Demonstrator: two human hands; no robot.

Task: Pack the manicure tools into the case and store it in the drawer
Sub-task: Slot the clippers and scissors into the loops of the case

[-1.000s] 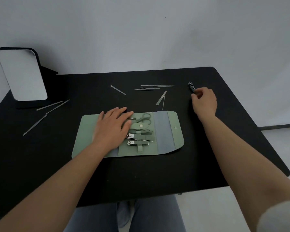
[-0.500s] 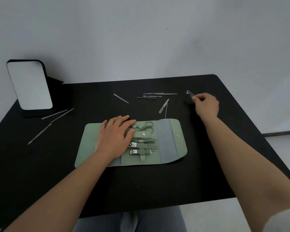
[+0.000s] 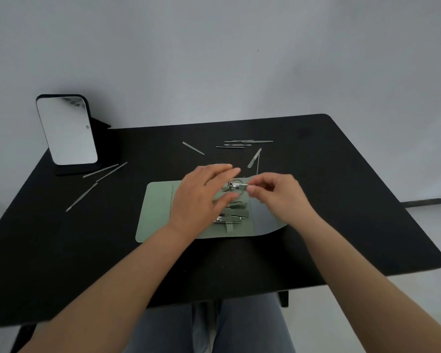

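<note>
Two hands over green case (image 3: pixel 161 212): right hand (image 3: pixel 278 197) fingers pinch small clipper (image 3: pixel 236 185) for slotting; left hand (image 3: pixel 201 197) spread flat, empty, steadying case.

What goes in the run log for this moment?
right hand: pinching nail clipper over green case | left hand: open above case | loose tools on table

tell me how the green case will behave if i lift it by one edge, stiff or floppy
Probably floppy: the case lies flat like thin fabric and its near right edge curves. Likely to sag where the clippers are strapped in. The open flap would likely swing loose.
</note>
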